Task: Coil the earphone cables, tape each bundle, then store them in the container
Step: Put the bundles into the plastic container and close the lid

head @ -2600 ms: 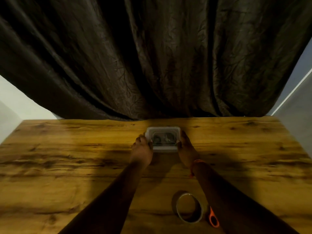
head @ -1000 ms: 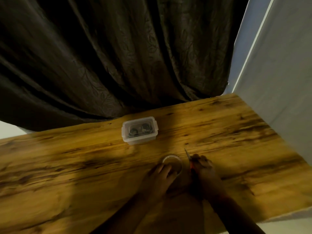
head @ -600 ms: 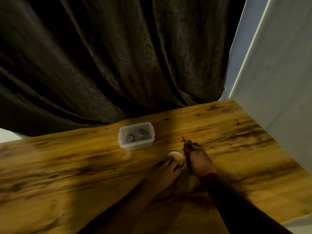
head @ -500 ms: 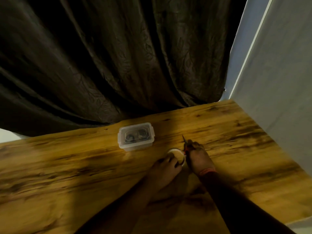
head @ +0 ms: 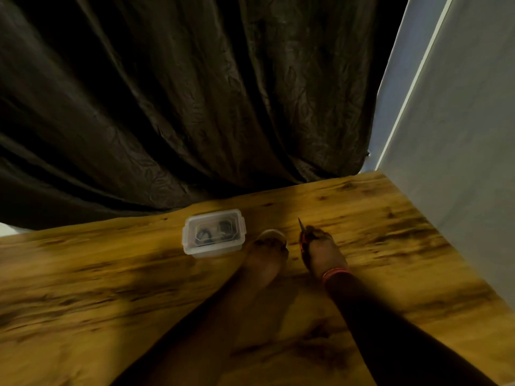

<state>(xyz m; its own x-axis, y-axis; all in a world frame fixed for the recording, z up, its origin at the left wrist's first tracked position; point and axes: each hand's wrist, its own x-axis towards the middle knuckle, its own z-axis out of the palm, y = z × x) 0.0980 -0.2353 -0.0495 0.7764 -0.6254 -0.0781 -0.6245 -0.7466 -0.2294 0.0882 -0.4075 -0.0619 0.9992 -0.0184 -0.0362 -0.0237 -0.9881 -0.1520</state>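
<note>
A small clear lidded container (head: 214,235) stands on the wooden table (head: 111,274) near its far edge, lid on, with dark coiled earphone bundles (head: 213,232) visible inside. Just right of it my left hand (head: 268,254) grips a roll of clear tape (head: 271,234), fingers curled over its near rim. My right hand (head: 320,250) holds orange-handled scissors (head: 302,232), their blades pointing away from me toward the curtain. The two hands are close together, a short gap between them.
A dark crinkled curtain (head: 195,107) hangs behind the table's far edge. A pale wall (head: 459,162) runs along the table's right side. An orange band (head: 334,273) circles my right wrist.
Both hands left the container, picked up the tape roll and scissors near me, and carried them forward to just right of the container. My view swung toward the right.
</note>
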